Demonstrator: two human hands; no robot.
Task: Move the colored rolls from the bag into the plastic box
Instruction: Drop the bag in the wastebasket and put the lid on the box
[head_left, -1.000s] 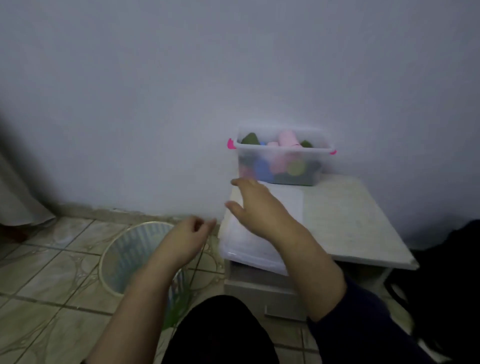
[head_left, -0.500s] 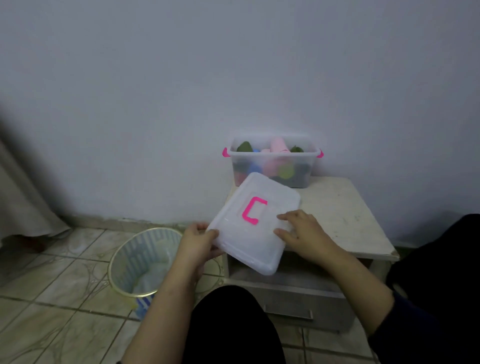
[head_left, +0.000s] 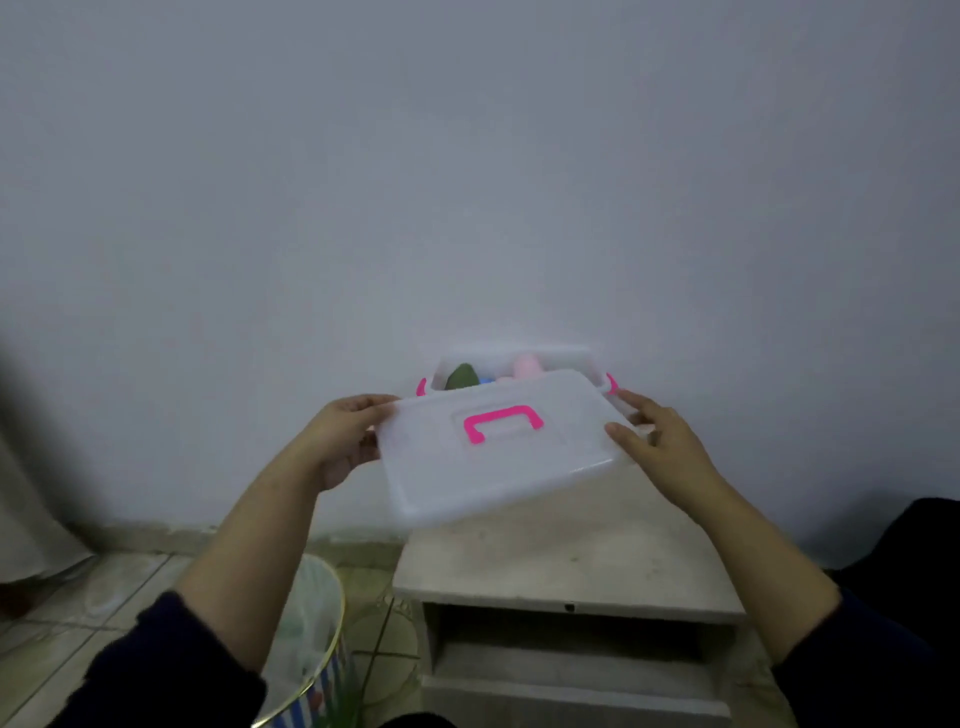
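At the far left edge of the frame hangs a pale curtain (head_left: 23, 499), above a glossy tiled floor (head_left: 78, 597). Low and left of centre stands a round wastebasket (head_left: 317, 623) with a thin gold rim and striped sides. Above it, the left hand (head_left: 337, 441) grasps the left short edge of the lid (head_left: 498, 457), fingers curled over the rim. The lid is a frosted, translucent plastic rectangle with rounded corners and a bright pink handle (head_left: 501, 422) lying flat in its top; it is held tilted in the air, hiding most of the box (head_left: 571, 358) behind it. Over the lid's far edge show a dark green roll (head_left: 461, 376) and a pink roll (head_left: 527, 366) inside the clear box, against the plain wall (head_left: 467, 156). The right hand (head_left: 660, 447) grips the lid's right edge. Below is a worn, pale stone-like table (head_left: 561, 561).
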